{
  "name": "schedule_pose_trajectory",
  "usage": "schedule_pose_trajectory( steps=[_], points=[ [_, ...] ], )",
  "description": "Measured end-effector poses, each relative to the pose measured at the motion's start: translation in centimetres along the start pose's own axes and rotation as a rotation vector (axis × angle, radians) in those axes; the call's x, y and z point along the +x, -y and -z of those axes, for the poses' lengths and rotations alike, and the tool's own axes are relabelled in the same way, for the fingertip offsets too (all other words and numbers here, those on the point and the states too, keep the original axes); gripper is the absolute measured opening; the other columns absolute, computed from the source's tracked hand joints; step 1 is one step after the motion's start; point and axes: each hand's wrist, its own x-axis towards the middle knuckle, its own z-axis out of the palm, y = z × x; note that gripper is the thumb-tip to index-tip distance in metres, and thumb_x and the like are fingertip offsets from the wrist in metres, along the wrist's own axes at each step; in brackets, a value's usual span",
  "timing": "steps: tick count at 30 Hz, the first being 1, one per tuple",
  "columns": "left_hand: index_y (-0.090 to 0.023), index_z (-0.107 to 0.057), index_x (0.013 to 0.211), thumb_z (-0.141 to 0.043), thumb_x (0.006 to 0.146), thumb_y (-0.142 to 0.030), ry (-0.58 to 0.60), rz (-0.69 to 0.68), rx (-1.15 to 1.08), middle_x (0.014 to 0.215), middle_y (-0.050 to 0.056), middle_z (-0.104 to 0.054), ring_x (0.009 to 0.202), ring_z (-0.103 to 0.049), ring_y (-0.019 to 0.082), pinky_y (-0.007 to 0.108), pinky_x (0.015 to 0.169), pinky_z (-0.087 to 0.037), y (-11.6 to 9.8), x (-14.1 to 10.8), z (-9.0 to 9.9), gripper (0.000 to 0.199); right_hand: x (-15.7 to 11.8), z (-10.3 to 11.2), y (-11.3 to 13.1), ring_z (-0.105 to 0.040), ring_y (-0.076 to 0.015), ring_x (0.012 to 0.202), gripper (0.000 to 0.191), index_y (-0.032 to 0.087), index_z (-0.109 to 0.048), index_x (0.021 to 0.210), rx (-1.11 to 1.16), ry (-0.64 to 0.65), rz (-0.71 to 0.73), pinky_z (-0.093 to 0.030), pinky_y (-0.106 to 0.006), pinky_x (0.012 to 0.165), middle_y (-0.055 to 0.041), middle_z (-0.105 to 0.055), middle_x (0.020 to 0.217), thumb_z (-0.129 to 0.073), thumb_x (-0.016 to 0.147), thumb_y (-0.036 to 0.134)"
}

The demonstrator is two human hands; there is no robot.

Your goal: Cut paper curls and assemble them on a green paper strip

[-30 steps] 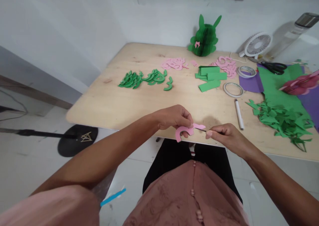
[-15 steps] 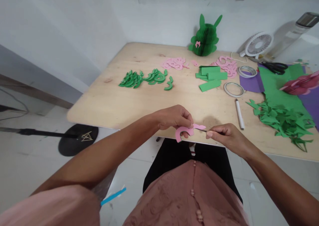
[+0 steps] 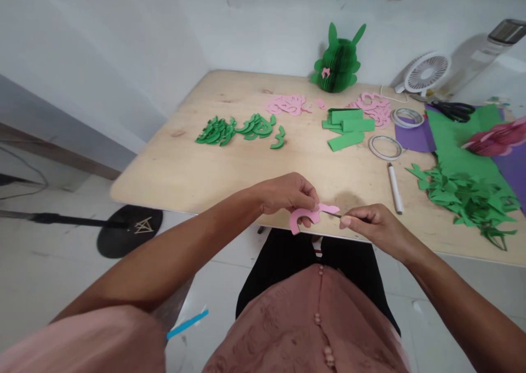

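Observation:
A curved pink paper cutout (image 3: 299, 216) is pinched between the fingers of my left hand (image 3: 296, 195), just above the table's front edge. My right hand (image 3: 373, 225) is closed on a slim dark pointed tool (image 3: 331, 214), whose tip meets the pink cutout beside my left fingertips. Most of the tool is hidden in my palm, so its exact kind does not show. Some dark green shows along the cutout's lower edge.
Green curved cutouts (image 3: 216, 131) and pink cutouts (image 3: 287, 104) lie across the wooden table (image 3: 164, 170). Behind them stands a green paper figure (image 3: 339, 66). To the right are green strips (image 3: 357, 125), tape rolls (image 3: 385, 148), a white marker (image 3: 395, 189), green scraps (image 3: 464, 195), scissors (image 3: 454, 111) and a fan (image 3: 428, 73).

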Motion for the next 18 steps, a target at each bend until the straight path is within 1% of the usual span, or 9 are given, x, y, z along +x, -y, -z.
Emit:
schedule_pose_trajectory(
  steps=[3, 6, 11, 14, 18],
  points=[
    [-0.011, -0.061, 0.066, -0.063, 0.067, -0.011, -0.003, 0.003, 0.002, 0.059, 0.004, -0.068, 0.049, -0.065, 0.013, 0.022, 0.050, -0.052, -0.01, 0.00, 0.04, 0.003, 0.02, 0.00, 0.05, -0.028, -0.0094, 0.053, 0.046, 0.015, -0.065, 0.068, -0.006, 0.003, 0.000, -0.023, -0.024, 0.046, 0.0024, -0.036, 0.056, -0.053, 0.080, 0.057],
    [-0.011, -0.061, 0.066, -0.063, 0.068, -0.011, 0.003, 0.002, 0.000, 0.058, 0.003, -0.068, 0.050, -0.065, 0.013, 0.022, 0.050, -0.051, 0.02, 0.03, 0.11, 0.003, 0.07, 0.00, 0.03, -0.027, -0.0093, 0.052, 0.046, 0.015, -0.064, 0.066, -0.008, 0.006, -0.007, -0.022, -0.024, 0.046, 0.0031, -0.034, 0.055, -0.053, 0.080, 0.058],
    [-0.011, -0.061, 0.066, -0.063, 0.068, -0.011, 0.006, 0.002, 0.009, 0.058, 0.003, -0.068, 0.050, -0.065, 0.014, 0.023, 0.051, -0.052, 0.03, 0.05, 0.12, 0.003, 0.03, -0.03, 0.00, -0.026, -0.0093, 0.052, 0.041, 0.016, -0.060, 0.062, 0.011, 0.010, -0.004, -0.021, -0.025, 0.047, 0.0041, -0.029, 0.056, -0.056, 0.080, 0.053],
    [-0.011, -0.061, 0.065, -0.063, 0.067, -0.011, 0.005, 0.000, 0.008, 0.057, 0.003, -0.067, 0.049, -0.065, 0.013, 0.022, 0.050, -0.052, -0.05, 0.00, 0.07, 0.003, -0.03, -0.04, 0.05, -0.027, -0.0094, 0.053, 0.038, 0.016, -0.059, 0.062, 0.019, 0.007, -0.007, -0.021, -0.025, 0.047, 0.0040, -0.030, 0.057, -0.059, 0.078, 0.050],
    [-0.010, -0.061, 0.065, -0.063, 0.067, -0.010, 0.003, -0.005, 0.004, 0.056, 0.003, -0.067, 0.049, -0.065, 0.013, 0.020, 0.048, -0.050, -0.09, -0.01, 0.05, 0.003, -0.05, -0.02, 0.16, -0.028, -0.0096, 0.053, 0.039, 0.016, -0.060, 0.063, 0.013, -0.004, -0.007, -0.022, -0.025, 0.048, 0.0037, -0.031, 0.057, -0.058, 0.079, 0.052]
  ],
)
